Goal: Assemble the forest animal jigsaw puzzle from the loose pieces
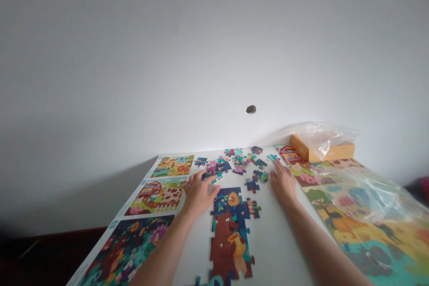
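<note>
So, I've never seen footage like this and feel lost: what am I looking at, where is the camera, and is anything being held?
No machine here: these are a person's two bare hands, filmed by one camera worn on the head, looking forward and down, so the arms enter from the bottom edge. A white table stands against a plain wall. In the middle lies a partly joined bear puzzle, with loose pieces scattered beyond it. The left hand lies flat, its fingers on the nearest of those pieces; the right hand lies flat on the table, fingertips near a teal piece. Neither seems to grip anything. Picture sheets line the left side; a large colourful picture under clear plastic and an orange box lie on the right.
</note>
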Demonstrator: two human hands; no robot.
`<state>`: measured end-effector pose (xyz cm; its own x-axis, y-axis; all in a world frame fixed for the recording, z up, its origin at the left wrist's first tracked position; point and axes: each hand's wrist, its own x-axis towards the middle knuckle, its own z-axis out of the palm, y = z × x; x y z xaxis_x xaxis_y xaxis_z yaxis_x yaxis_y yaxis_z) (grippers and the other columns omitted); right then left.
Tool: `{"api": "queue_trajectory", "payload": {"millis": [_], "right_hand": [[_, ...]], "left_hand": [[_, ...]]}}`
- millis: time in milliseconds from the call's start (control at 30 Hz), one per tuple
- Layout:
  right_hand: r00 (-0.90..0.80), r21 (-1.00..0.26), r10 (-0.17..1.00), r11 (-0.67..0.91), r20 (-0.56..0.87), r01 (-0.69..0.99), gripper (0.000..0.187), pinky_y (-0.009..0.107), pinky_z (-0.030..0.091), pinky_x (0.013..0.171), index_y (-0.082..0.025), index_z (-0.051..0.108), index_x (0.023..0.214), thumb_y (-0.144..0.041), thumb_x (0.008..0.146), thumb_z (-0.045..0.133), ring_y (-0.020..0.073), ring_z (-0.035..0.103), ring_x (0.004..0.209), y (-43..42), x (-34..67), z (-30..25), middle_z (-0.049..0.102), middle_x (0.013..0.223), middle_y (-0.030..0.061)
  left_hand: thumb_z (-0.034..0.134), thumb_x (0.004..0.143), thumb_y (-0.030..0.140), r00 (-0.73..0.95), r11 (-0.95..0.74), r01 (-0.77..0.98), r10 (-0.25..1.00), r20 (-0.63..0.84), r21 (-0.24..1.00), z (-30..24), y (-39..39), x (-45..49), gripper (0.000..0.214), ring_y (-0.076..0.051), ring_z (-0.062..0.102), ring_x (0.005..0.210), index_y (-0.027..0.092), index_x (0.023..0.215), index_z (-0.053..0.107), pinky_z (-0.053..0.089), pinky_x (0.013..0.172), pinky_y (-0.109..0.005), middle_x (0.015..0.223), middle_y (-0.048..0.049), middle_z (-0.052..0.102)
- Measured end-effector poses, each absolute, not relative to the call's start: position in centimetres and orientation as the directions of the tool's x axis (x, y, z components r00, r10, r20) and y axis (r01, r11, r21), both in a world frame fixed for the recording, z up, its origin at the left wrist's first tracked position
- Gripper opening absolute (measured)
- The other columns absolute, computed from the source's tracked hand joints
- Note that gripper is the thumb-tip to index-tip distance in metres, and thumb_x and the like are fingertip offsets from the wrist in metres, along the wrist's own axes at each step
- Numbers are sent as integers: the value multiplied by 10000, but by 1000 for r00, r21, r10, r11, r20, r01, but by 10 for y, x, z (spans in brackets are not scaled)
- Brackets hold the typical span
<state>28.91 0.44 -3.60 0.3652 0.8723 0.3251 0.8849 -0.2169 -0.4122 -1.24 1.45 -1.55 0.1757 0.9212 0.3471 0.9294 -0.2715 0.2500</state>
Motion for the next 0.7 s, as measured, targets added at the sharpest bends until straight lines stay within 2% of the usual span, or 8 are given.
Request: {"api": "queue_trajectory", "payload": {"millis": [100, 233, 300, 400, 567, 700], "right_hand": [[344, -330, 899, -249, 270, 911, 557, 477, 332, 1030, -252, 425, 1438, -191, 886, 379, 308, 391, 1308, 1, 287, -33, 484, 1442, 45], [395, -307, 883, -313, 255, 899, 529, 455, 381, 947, -240, 532, 1352, -145, 857, 371, 321, 448, 1220, -5, 281, -25, 546, 1357, 83], [445, -302, 857, -365, 261, 881, 488, 475, 375, 947, -250, 548, 1334, -193, 878, 386, 341, 410, 1249, -5, 280, -23, 513, 1383, 89], [423, -282, 875, -356, 235, 891, 439, 521, 320, 1001, -259, 563, 1315, -297, 899, 429, 364, 308, 1328, -5, 281, -22, 458, 1438, 73], [440, -332, 881, -368, 174, 869, 335, 494, 341, 966, -259, 664, 1139, -383, 905, 458, 330, 440, 1200, -8, 283, -17, 560, 1295, 94], [510, -347, 833, -423, 213, 837, 412, 482, 334, 973, -264, 590, 1263, -403, 885, 505, 338, 386, 1257, -9, 281, -14, 485, 1391, 104]], "left_hand": [[592, 844, 384, 181, -286, 923, 914, 364, 258, -16, 14, -14, 309, -318, 467, 1191, 359, 1136, 692, 380, 998, -515, 1291, -67, 545], [565, 861, 323, 256, -388, 881, 873, 414, 272, -12, 10, -15, 314, -303, 470, 1188, 358, 1151, 681, 384, 994, -510, 1301, -66, 534], [557, 867, 312, 339, -485, 833, 829, 446, 267, -8, 6, -14, 323, -294, 443, 1223, 364, 1166, 670, 368, 1013, -507, 1340, -52, 507], [559, 866, 308, 449, -596, 758, 772, 450, 265, -3, 1, -11, 324, -294, 394, 1265, 379, 1163, 667, 338, 1036, -517, 1407, -19, 455], [565, 865, 318, 522, -636, 710, 764, 378, 303, -1, -3, -8, 315, -309, 379, 1262, 387, 1153, 672, 312, 1037, -553, 1425, -6, 443], [553, 874, 323, 510, -625, 710, 774, 375, 325, -3, -1, -8, 302, -305, 381, 1277, 370, 1144, 678, 298, 1057, -550, 1401, -16, 462]]}}
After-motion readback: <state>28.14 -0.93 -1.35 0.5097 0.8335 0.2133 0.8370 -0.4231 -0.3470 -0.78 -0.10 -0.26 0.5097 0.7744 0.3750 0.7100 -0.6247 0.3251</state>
